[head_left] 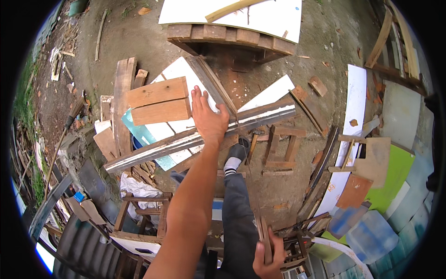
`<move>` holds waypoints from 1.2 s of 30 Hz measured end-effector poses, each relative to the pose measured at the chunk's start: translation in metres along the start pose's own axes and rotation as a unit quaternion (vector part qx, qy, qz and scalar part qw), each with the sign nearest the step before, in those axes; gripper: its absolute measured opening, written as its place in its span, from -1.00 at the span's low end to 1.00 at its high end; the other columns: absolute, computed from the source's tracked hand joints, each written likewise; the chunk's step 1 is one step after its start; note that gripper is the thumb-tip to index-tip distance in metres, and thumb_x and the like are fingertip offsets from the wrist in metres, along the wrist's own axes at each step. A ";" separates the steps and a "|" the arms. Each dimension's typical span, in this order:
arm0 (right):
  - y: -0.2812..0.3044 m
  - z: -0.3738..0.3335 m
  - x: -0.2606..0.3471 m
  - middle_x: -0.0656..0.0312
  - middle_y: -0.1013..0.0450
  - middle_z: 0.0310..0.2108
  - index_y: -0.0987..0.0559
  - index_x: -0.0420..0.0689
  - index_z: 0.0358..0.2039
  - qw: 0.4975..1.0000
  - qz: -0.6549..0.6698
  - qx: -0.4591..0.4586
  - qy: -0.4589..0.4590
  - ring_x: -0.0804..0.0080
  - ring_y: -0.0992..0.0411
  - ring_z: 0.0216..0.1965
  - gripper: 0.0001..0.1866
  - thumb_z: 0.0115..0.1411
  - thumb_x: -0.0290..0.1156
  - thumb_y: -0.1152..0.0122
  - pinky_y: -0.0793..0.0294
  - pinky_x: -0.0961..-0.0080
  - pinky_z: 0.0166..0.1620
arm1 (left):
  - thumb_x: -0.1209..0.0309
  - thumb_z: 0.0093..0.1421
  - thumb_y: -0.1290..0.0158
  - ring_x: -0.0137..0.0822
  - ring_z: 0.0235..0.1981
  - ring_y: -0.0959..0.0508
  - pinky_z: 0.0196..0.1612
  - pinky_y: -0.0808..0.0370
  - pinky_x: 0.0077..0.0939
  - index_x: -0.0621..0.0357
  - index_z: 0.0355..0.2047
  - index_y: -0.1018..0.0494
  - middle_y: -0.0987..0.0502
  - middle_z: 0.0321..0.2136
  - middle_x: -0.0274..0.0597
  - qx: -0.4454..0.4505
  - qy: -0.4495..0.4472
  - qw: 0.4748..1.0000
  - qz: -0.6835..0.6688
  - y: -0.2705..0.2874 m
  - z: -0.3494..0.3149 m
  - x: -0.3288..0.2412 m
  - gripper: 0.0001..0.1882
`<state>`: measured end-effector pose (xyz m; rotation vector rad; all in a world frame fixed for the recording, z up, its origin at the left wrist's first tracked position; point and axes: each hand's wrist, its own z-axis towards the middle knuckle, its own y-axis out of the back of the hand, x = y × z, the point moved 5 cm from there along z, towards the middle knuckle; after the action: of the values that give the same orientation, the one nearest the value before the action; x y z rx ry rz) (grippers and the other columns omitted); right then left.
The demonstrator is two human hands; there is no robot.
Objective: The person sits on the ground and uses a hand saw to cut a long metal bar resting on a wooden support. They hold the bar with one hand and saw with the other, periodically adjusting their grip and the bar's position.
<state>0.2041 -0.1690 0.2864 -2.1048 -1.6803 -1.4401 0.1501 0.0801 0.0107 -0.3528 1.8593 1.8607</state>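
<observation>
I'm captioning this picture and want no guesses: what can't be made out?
In the head view:
- Bare right hand: wrist cut off by lower edge.
- Thin wooden-handled saw: teeth too small and blurred.
- Dark-blue curved object: mostly hidden by turquoise-and-white board.

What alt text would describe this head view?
A person's left hand lies over a long, white-striped beam while the right hand grips a thin, brown-handled tool; wood pieces litter the dirt ground.

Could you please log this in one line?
left hand: spread over long beam | right hand: gripping saw handle | saw blade: extends toward beam
</observation>
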 end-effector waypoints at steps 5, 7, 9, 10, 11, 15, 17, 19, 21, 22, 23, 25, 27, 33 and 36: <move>-0.071 0.121 -0.025 -0.14 -0.56 -0.29 -0.47 -0.27 0.01 0.998 0.058 0.007 -0.040 0.04 -0.60 -0.30 -0.68 0.31 -0.39 -0.15 -0.53 0.28 -0.22 | 0.45 0.05 -0.01 -0.02 0.38 -0.19 0.35 -0.19 -0.11 0.37 0.04 -0.40 -0.25 0.31 0.08 0.006 0.001 1.000 -0.003 0.000 -0.002 0.000 -0.50; -0.096 0.180 -0.029 -0.16 -0.54 -0.29 -0.48 -0.27 -0.03 0.999 0.022 -0.016 0.027 -0.12 -0.56 -0.26 -0.70 0.32 -0.35 -0.15 -0.50 0.22 -0.19 | 0.45 0.05 -0.01 -0.03 0.38 -0.18 0.35 -0.19 -0.11 0.36 0.04 -0.40 -0.24 0.32 0.07 0.004 0.002 1.000 -0.004 0.002 -0.003 -0.001 -0.50; -0.093 0.181 -0.022 -0.18 -0.54 -0.29 -0.49 -0.27 -0.05 0.998 -0.027 -0.020 0.048 -0.18 -0.54 -0.26 -0.71 0.32 -0.35 -0.16 -0.50 0.19 -0.19 | 0.45 0.05 0.00 -0.06 0.39 -0.18 0.34 -0.18 -0.12 0.34 0.03 -0.41 -0.24 0.33 0.04 0.018 0.026 1.000 -0.001 0.002 -0.005 0.000 -0.51; -0.079 0.158 -0.018 -0.17 -0.54 -0.29 -0.50 -0.26 -0.05 1.000 -0.014 -0.011 -0.004 -0.14 -0.56 -0.27 -0.71 0.31 -0.36 -0.17 -0.51 0.21 -0.20 | 0.45 0.05 0.00 -0.07 0.39 -0.18 0.35 -0.18 -0.12 0.34 0.03 -0.41 -0.24 0.32 0.03 0.019 0.030 0.999 -0.003 0.001 -0.005 0.001 -0.51; -0.061 0.123 -0.003 -0.17 -0.55 -0.29 -0.50 -0.26 -0.04 1.000 0.008 -0.007 0.005 -0.09 -0.58 -0.27 -0.71 0.30 -0.36 -0.18 -0.52 0.23 -0.20 | 0.45 0.05 0.00 -0.07 0.39 -0.18 0.35 -0.18 -0.13 0.33 0.03 -0.42 -0.24 0.32 0.02 0.009 0.020 1.000 -0.004 0.000 -0.003 0.000 -0.51; 0.004 0.009 0.041 -0.08 -0.57 -0.15 -0.48 -0.41 -0.02 0.988 -0.153 0.001 -0.029 0.23 -0.57 -0.12 -0.64 0.30 -0.39 -0.12 -0.50 0.41 -0.05 | 0.47 0.04 0.01 -0.06 0.37 -0.20 0.35 -0.19 -0.14 0.35 0.03 -0.41 -0.26 0.31 0.04 -0.004 0.010 1.000 -0.013 0.001 -0.005 0.000 -0.51; -0.012 0.038 0.038 -0.12 -0.58 -0.23 -0.49 -0.36 0.02 0.999 -0.052 0.000 -0.014 0.20 -0.61 -0.20 -0.63 0.26 -0.43 -0.21 -0.56 0.35 -0.15 | 0.48 0.03 0.01 -0.05 0.36 -0.22 0.34 -0.20 -0.13 0.35 0.02 -0.42 -0.27 0.30 0.05 0.007 0.023 0.999 -0.024 0.001 -0.005 0.002 -0.52; -0.061 0.124 0.010 -0.10 -0.56 -0.31 -0.50 -0.33 -0.05 0.999 -0.026 -0.005 -0.038 0.05 -0.59 -0.26 -0.70 0.32 -0.38 -0.15 -0.52 0.30 -0.18 | 0.49 0.02 0.00 -0.04 0.36 -0.22 0.34 -0.20 -0.12 0.35 0.01 -0.42 -0.27 0.30 0.05 -0.002 0.017 0.999 -0.027 0.001 -0.003 0.001 -0.52; -0.106 0.207 -0.001 -0.15 -0.53 -0.33 -0.48 -0.31 -0.10 0.988 -0.065 -0.047 0.132 -0.13 -0.53 -0.29 -0.70 0.34 -0.30 -0.12 -0.45 0.15 -0.24 | 0.47 0.02 0.01 -0.05 0.37 -0.21 0.33 -0.19 -0.12 0.34 0.01 -0.42 -0.25 0.31 0.04 0.001 0.020 1.000 -0.022 0.002 0.000 0.000 -0.51; -0.114 0.216 -0.014 -0.16 -0.53 -0.33 -0.47 -0.31 -0.10 0.994 -0.067 -0.024 0.077 -0.14 -0.53 -0.29 -0.69 0.34 -0.29 -0.12 -0.46 0.14 -0.23 | 0.47 0.02 0.01 -0.05 0.37 -0.21 0.33 -0.19 -0.12 0.34 0.01 -0.42 -0.25 0.32 0.04 0.007 0.027 0.999 -0.015 0.002 0.000 0.000 -0.51; -0.115 0.214 -0.019 -0.16 -0.53 -0.33 -0.47 -0.31 -0.10 0.996 -0.062 -0.022 0.065 -0.15 -0.53 -0.28 -0.69 0.34 -0.28 -0.12 -0.46 0.13 -0.22 | 0.46 0.02 0.02 -0.06 0.37 -0.20 0.34 -0.19 -0.12 0.34 0.01 -0.43 -0.24 0.32 0.03 0.028 0.042 0.999 -0.013 0.000 0.000 0.001 -0.51; -0.086 0.157 -0.011 -0.15 -0.54 -0.31 -0.48 -0.29 -0.07 0.998 0.018 -0.006 0.058 -0.10 -0.55 -0.27 -0.68 0.34 -0.29 -0.14 -0.48 0.18 -0.20 | 0.45 0.03 0.02 -0.08 0.39 -0.18 0.34 -0.18 -0.13 0.33 0.03 -0.41 -0.23 0.33 0.01 0.017 0.030 0.999 -0.005 0.000 -0.001 0.000 -0.50; -0.030 0.064 -0.002 -0.12 -0.58 -0.22 -0.49 -0.33 -0.01 0.995 -0.031 -0.003 -0.099 0.22 -0.59 -0.17 -0.66 0.30 -0.36 -0.17 -0.53 0.35 -0.14 | 0.45 0.02 0.02 -0.09 0.39 -0.18 0.35 -0.18 -0.13 0.32 0.04 -0.40 -0.23 0.33 0.01 0.017 0.027 1.000 0.003 -0.001 -0.002 0.001 -0.49; -0.039 0.089 0.024 -0.15 -0.58 -0.21 -0.50 -0.35 -0.05 0.993 -0.077 -0.009 -0.086 0.21 -0.60 -0.20 -0.65 0.29 -0.33 -0.18 -0.54 0.32 -0.12 | 0.46 0.02 0.01 -0.09 0.39 -0.17 0.33 -0.19 -0.12 0.32 0.05 -0.41 -0.25 0.33 -0.01 0.015 0.034 0.999 -0.010 -0.001 -0.002 0.002 -0.48; -0.108 0.208 0.001 -0.07 -0.52 -0.30 -0.50 -0.28 -0.06 0.998 -0.061 -0.004 -0.017 0.07 -0.51 -0.28 -0.72 0.35 -0.34 -0.11 -0.48 0.30 -0.19 | 0.46 0.03 0.01 -0.08 0.39 -0.17 0.33 -0.19 -0.11 0.33 0.05 -0.40 -0.25 0.33 -0.01 0.027 0.028 0.999 0.001 0.000 -0.001 0.000 -0.49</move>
<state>0.2426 -0.0060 0.1230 -2.0745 -1.8486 -1.4548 0.1494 0.0792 0.0108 -0.3889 1.9441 1.8163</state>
